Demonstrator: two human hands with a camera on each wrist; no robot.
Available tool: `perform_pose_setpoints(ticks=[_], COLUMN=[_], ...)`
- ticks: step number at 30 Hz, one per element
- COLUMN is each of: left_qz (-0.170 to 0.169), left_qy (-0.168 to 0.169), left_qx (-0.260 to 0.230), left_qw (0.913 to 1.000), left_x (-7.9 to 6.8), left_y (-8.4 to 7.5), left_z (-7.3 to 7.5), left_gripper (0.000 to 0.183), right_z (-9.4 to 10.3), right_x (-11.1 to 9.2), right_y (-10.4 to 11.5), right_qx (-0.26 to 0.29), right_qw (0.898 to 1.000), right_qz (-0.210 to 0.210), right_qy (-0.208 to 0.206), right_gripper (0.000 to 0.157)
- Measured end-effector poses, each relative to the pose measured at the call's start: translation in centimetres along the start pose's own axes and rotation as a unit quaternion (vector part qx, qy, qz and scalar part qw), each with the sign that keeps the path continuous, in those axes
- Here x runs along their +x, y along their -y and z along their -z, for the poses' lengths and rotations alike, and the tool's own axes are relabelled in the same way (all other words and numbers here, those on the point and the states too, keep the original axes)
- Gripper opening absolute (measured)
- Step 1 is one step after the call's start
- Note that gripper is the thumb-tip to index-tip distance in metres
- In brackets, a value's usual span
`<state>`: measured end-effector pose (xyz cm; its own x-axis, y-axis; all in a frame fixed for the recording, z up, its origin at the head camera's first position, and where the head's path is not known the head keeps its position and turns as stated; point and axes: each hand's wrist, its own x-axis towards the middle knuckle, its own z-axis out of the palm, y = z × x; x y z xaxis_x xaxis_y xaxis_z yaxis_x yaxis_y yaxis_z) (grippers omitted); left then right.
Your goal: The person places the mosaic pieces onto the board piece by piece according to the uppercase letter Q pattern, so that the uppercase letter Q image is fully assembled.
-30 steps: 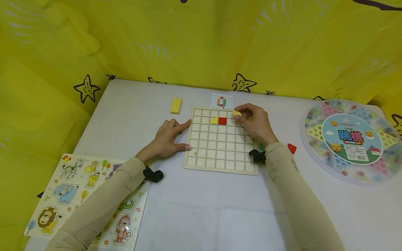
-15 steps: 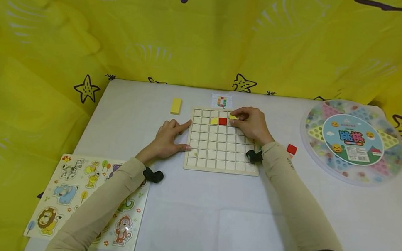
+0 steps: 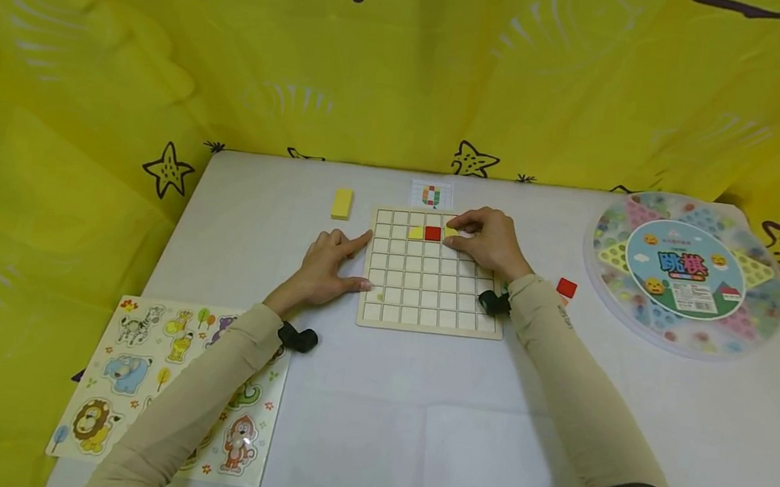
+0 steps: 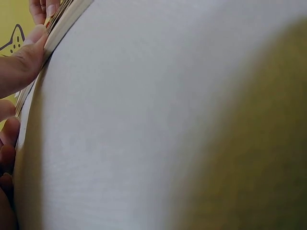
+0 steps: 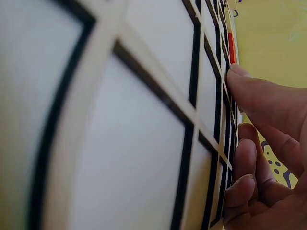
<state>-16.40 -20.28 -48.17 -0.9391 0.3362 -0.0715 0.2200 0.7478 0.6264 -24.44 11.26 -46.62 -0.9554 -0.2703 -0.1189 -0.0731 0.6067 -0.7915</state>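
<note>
Thumb and forefinger set wide apart, the left hand (image 3: pixel 324 268) presses against the left side of a gridded wooden board (image 3: pixel 421 284), I'd guess to stop it sliding, while the right hand (image 3: pixel 494 244) has a narrow pinch on a small yellow tile (image 3: pixel 451 232), fingertips only, which seems sensible beside such tight cells. Looking across from the left, an animal picture puzzle (image 3: pixel 123 381) lies at the near left corner of the table (image 3: pixel 364 452), out of the way by the look of it, partly hidden by the left sleeve (image 3: pixel 187 405). Toward the far left corner sits a yellow rectangular block (image 3: pixel 342 204), near the board but apart from it. The board lies flat nearer the far edge, where both arms can reach it: pale wood, thin dark grooves, a plain border. In its second row from the far side rests a yellow piece (image 3: pixel 416 233), perhaps triangular, too small to be sure; behind, a picture card (image 3: pixel 432 195) shows a ring of coloured blocks, handy for glancing at. Next along is a plain red square (image 3: pixel 432 234), then the pinched tile, though I can't tell whether it is seated. Past the right sleeve (image 3: pixel 583 397) lies a loose red tile (image 3: pixel 566 287), and a round Chinese checkers set (image 3: pixel 686 272) fills the far right corner.
</note>
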Motion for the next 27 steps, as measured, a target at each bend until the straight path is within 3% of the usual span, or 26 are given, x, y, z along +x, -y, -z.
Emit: perform_pose_setpoints(ticks=[9, 27], left_qz=[-0.004, 0.0], left_qy=[-0.004, -0.002], left_qx=[0.001, 0.003], left_qw=[1.0, 1.0], left_x=[0.06, 0.07], left_y=[0.02, 0.16], left_z=[0.09, -0.08], left_gripper=[0.094, 0.094], right_z=[0.07, 0.61], right_x=[0.08, 0.01], right_y=[0.1, -0.39], right_qx=[-0.005, 0.005], right_qw=[1.0, 1.0], right_qz=[0.012, -0.006], right_qy=[0.001, 0.025], right_gripper=[0.032, 0.029])
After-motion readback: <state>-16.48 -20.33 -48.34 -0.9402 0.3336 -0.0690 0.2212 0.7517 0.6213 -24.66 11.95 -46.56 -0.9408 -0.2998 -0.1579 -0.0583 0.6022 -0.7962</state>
